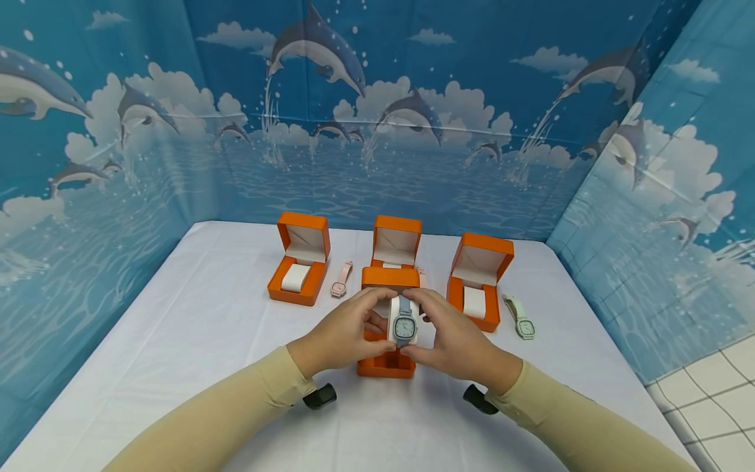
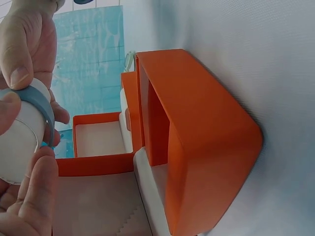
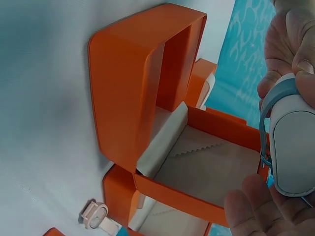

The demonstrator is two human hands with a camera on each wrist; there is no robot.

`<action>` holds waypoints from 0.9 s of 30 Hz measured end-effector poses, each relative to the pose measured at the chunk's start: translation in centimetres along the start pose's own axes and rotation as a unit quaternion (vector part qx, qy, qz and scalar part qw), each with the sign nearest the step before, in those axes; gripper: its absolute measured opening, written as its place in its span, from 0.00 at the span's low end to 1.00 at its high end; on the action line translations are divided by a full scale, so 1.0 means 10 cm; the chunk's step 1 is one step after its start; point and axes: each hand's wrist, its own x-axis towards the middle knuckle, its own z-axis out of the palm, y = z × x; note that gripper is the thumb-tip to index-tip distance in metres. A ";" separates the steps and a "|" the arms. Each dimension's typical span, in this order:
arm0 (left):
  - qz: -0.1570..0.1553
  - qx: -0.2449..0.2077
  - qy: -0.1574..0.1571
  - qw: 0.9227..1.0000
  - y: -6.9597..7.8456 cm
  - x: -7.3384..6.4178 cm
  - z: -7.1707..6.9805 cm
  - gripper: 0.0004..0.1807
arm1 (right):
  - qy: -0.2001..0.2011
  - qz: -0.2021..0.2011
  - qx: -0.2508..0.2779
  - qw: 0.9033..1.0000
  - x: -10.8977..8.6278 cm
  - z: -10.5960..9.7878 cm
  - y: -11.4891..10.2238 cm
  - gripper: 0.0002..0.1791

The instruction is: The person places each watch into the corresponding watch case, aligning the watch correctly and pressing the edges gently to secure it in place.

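Plainly, both hands were engaged with the square-faced wristwatch on a blue-grey strap (image 1: 404, 328), which sat wrapped around a white padded cushion (image 3: 295, 152) above the base of the nearest box. The left hand (image 1: 348, 331) gripped one side of the cushion between curled fingers and thumb; the right hand (image 1: 459, 334) grasped the opposite side likewise. That hinged orange box with a pale lining (image 1: 386, 373) stood with its lid raised behind the hands.

Farther back were three more orange boxes, all open: one at left (image 1: 303, 219), one in the middle (image 1: 398, 224), partly hidden by the nearest box's lid, and one at right (image 1: 492, 242). A pink-strapped watch (image 1: 339, 288) lay just beside the left box, and a pale green watch (image 1: 525, 328) lay near the right box, both on the white tablecloth (image 1: 177, 367).
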 end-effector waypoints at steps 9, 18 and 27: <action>0.000 -0.005 -0.002 1.000 -0.02 0.00 0.01 0.44 | -0.006 0.005 -0.017 1.000 0.01 0.00 0.00 0.48; 0.000 -0.009 -0.007 1.000 -0.03 -0.01 0.01 0.44 | -0.013 0.003 -0.045 0.999 0.02 0.02 0.01 0.49; -0.001 -0.008 -0.008 1.000 -0.04 -0.01 0.01 0.44 | -0.016 0.004 -0.045 0.999 0.02 0.02 0.00 0.47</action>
